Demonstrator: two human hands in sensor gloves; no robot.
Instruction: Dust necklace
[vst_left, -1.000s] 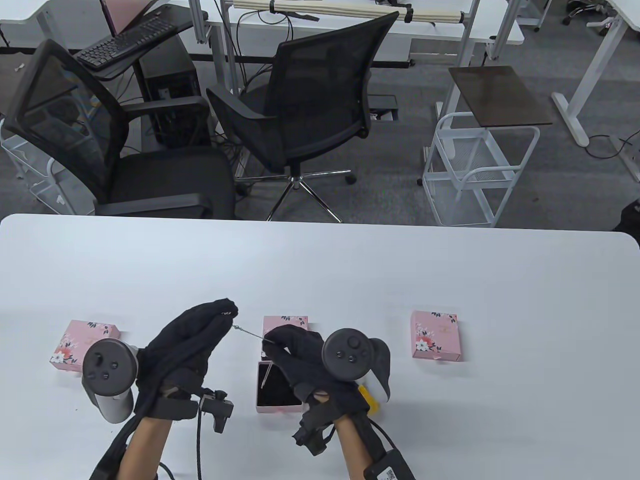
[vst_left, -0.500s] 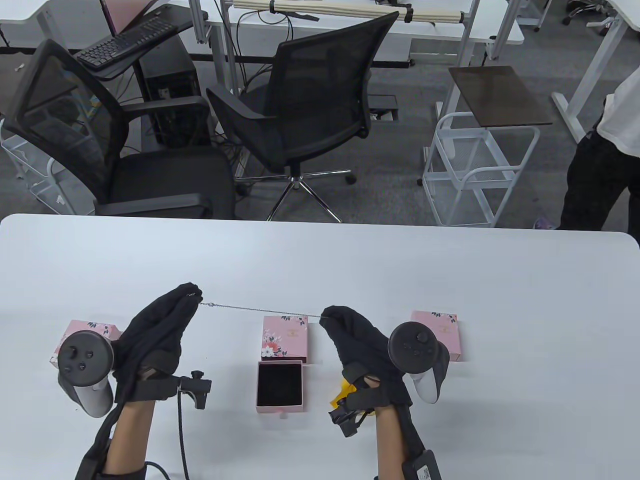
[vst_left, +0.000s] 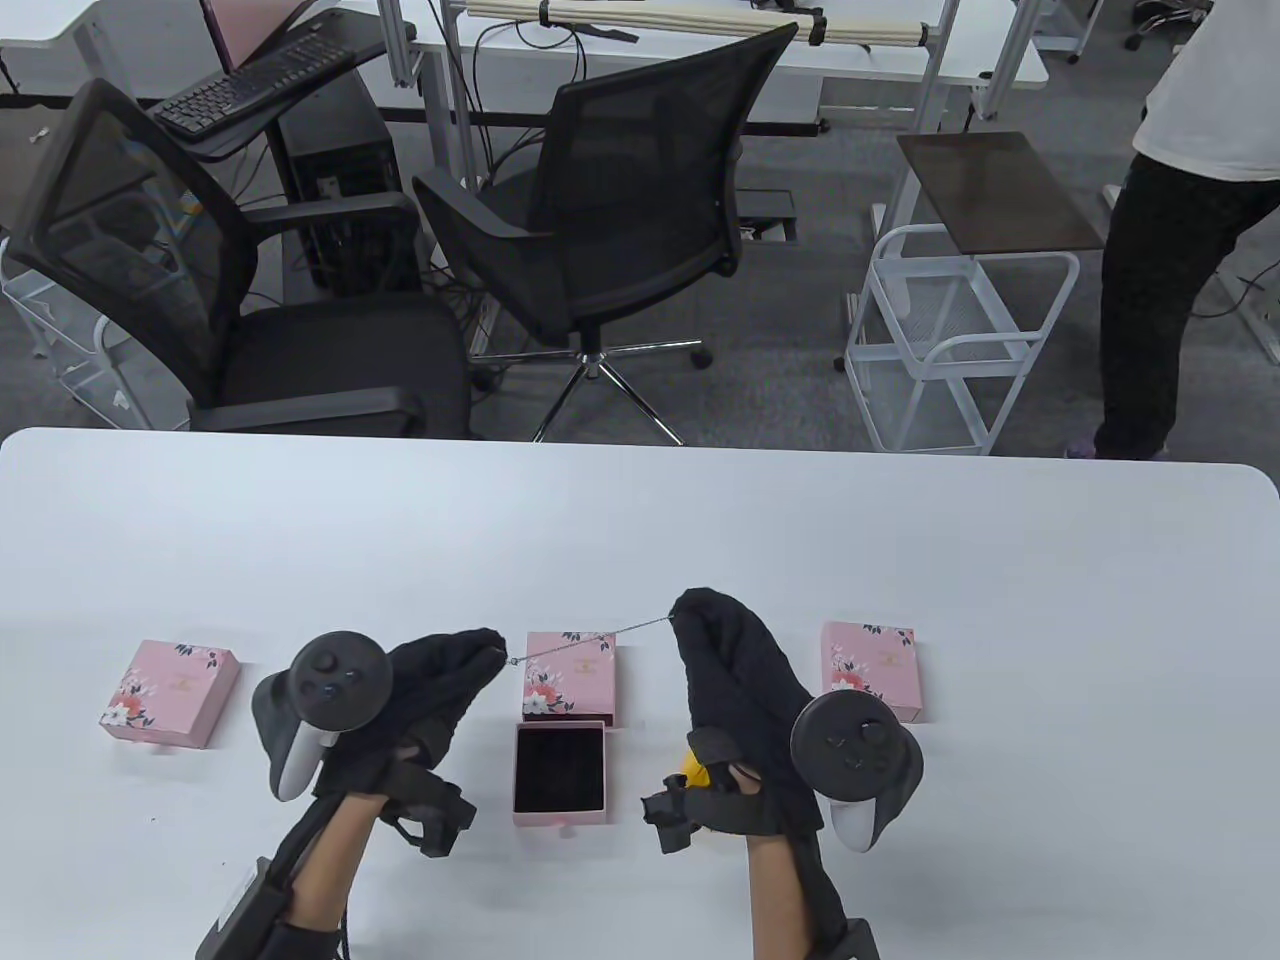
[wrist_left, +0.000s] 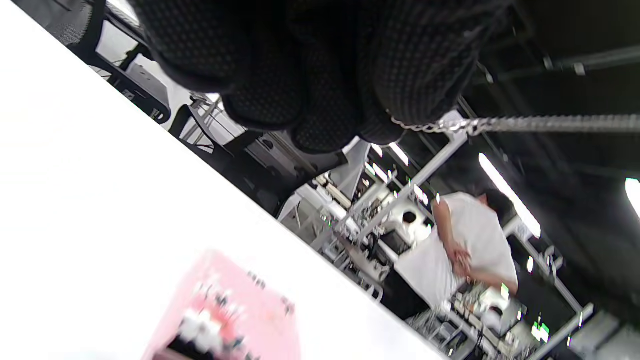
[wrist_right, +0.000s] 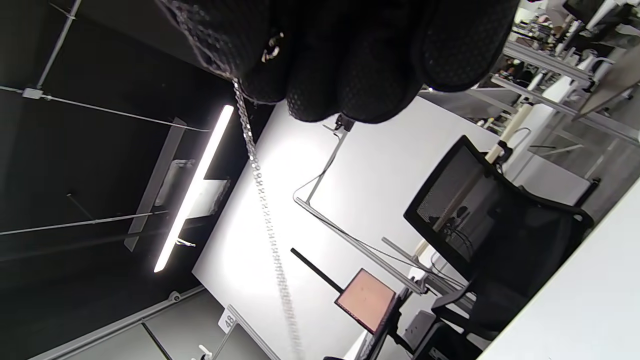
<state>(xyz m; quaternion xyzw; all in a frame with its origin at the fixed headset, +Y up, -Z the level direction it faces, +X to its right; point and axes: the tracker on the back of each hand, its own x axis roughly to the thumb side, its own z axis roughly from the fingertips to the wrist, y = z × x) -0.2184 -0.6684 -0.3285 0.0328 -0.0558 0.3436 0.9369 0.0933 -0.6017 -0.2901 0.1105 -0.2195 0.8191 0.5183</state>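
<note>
A thin silver necklace chain (vst_left: 590, 641) hangs taut in the air between my two gloved hands, above the pink box lid (vst_left: 569, 676). My left hand (vst_left: 455, 665) pinches the chain's left end at its fingertips; the left wrist view shows the chain (wrist_left: 525, 123) running out from under the fingers (wrist_left: 320, 85). My right hand (vst_left: 715, 625) pinches the right end, a little higher; the chain (wrist_right: 260, 185) trails down from the fingers (wrist_right: 320, 65) in the right wrist view. The open pink jewellery box (vst_left: 559, 770) with black lining lies between my wrists. Something yellow (vst_left: 692, 770) peeks from under my right wrist.
Two closed pink floral boxes lie on the white table (vst_left: 640, 530), one at the left (vst_left: 168, 692) and one at the right (vst_left: 871, 669). Office chairs (vst_left: 620, 220) and a white wire cart (vst_left: 955, 340) stand beyond the far edge. A person (vst_left: 1180, 230) stands at the far right.
My hands first drew apart, stretching the chain out of the box, then came closer again; the left hand moved right and rolled over. A person walked in at the right.
</note>
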